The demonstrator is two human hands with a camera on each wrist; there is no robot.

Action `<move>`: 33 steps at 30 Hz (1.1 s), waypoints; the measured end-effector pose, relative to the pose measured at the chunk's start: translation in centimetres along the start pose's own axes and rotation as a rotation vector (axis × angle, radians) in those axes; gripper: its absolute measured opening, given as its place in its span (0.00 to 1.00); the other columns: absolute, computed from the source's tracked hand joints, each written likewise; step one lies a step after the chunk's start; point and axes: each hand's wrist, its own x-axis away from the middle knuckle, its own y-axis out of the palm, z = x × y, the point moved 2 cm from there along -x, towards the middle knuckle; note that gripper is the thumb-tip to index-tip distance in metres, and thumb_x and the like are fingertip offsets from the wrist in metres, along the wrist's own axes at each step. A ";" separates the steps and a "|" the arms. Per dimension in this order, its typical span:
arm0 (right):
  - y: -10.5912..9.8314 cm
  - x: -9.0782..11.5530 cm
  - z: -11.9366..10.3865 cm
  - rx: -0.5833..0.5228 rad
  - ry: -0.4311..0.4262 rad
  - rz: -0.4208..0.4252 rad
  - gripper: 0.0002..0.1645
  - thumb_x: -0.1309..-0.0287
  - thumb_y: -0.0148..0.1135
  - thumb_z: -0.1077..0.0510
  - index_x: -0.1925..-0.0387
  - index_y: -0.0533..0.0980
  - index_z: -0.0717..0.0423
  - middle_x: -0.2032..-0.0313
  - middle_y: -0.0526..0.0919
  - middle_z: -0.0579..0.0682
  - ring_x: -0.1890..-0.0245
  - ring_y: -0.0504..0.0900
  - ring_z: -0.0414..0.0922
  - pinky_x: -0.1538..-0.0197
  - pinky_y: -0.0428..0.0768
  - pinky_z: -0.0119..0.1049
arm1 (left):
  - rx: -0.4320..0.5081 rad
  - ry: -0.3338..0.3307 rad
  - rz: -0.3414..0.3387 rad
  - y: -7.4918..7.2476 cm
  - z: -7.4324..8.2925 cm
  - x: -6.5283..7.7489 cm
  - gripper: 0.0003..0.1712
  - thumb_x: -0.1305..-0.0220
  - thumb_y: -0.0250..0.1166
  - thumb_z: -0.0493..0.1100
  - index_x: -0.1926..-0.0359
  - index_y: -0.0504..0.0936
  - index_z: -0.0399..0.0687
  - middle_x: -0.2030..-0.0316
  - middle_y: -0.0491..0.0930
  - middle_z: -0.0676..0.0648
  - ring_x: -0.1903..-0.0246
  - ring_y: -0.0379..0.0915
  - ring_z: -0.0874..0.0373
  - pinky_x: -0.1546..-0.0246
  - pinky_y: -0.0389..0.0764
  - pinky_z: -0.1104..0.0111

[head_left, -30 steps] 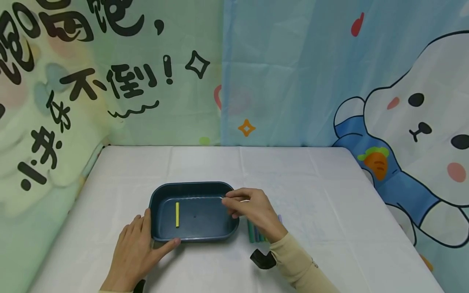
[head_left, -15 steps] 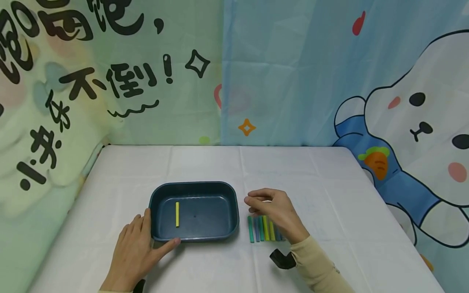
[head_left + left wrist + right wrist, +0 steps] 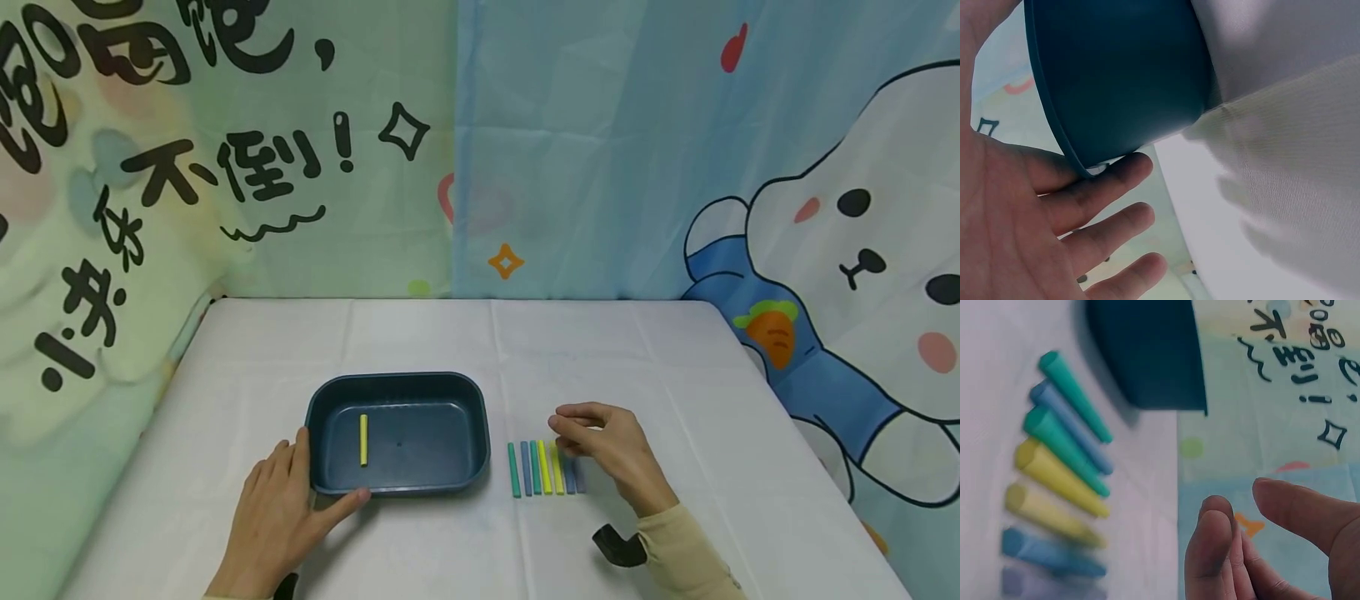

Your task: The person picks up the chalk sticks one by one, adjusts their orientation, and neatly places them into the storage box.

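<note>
A dark blue rectangular tray (image 3: pixel 431 446) stands on the white-covered table with one yellow chalk stick (image 3: pixel 363 440) lying in its left part. My left hand (image 3: pixel 273 508) rests against the tray's front left corner, thumb along the front rim and fingers straight at the left side. To the right of the tray lies a row of chalk sticks, among them a green chalk (image 3: pixel 513 471), a blue chalk (image 3: pixel 526 468) and a yellow chalk (image 3: pixel 1060 478). Over the row's right end hovers my right hand (image 3: pixel 611 442), thumb and index fingertip apart, nothing between them.
The white tablecloth (image 3: pixel 600 358) reaches back to a printed cloth backdrop (image 3: pixel 585 150) with lettering and a bear figure. A black strap piece (image 3: pixel 619 547) sits at my right wrist, below the sleeve (image 3: pixel 686 550).
My right hand has moved from the tray's right rim rightward to the far end of the chalk row, uncovering most of the sticks. The left hand and tray have stayed in place.
</note>
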 end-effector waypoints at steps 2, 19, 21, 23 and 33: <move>-0.4 0.0 0.5 0.022 0.019 0.014 0.31 0.41 0.74 0.48 0.44 0.79 0.64 0.56 0.85 0.55 0.62 0.87 0.46 0.57 0.86 0.37 | 0.001 -0.001 -0.002 0.0 0.0 0.0 0.70 0.49 0.64 0.81 0.30 0.62 0.22 0.42 0.73 0.25 0.43 0.72 0.32 0.41 0.71 0.41; -2.2 0.0 3.8 0.208 0.114 0.062 0.28 0.43 0.74 0.48 0.48 0.82 0.65 0.63 0.86 0.51 0.68 0.83 0.42 0.64 0.83 0.36 | 0.003 0.002 0.001 0.1 -0.1 0.1 0.69 0.48 0.66 0.80 0.30 0.62 0.22 0.43 0.73 0.25 0.45 0.72 0.33 0.42 0.71 0.41; -2.2 -0.1 4.1 0.215 0.113 0.061 0.27 0.43 0.74 0.49 0.49 0.82 0.65 0.63 0.87 0.52 0.68 0.83 0.42 0.64 0.83 0.35 | 0.002 -0.001 0.000 0.1 -0.1 0.1 0.69 0.48 0.66 0.79 0.30 0.62 0.23 0.43 0.73 0.25 0.44 0.72 0.33 0.41 0.71 0.41; -2.2 -0.1 4.2 0.229 0.110 0.062 0.27 0.43 0.74 0.49 0.50 0.82 0.65 0.63 0.87 0.51 0.68 0.84 0.41 0.64 0.84 0.35 | -0.003 -0.004 -0.001 0.1 -0.1 0.1 0.69 0.49 0.66 0.79 0.30 0.62 0.23 0.43 0.73 0.25 0.44 0.72 0.33 0.41 0.71 0.41; -2.0 -0.4 4.4 0.479 0.033 0.042 0.21 0.43 0.74 0.50 0.56 0.85 0.62 0.66 0.88 0.48 0.67 0.83 0.43 0.64 0.81 0.39 | 0.003 0.006 0.005 0.1 -0.1 0.1 0.69 0.48 0.65 0.80 0.30 0.62 0.22 0.43 0.73 0.26 0.45 0.72 0.34 0.41 0.71 0.41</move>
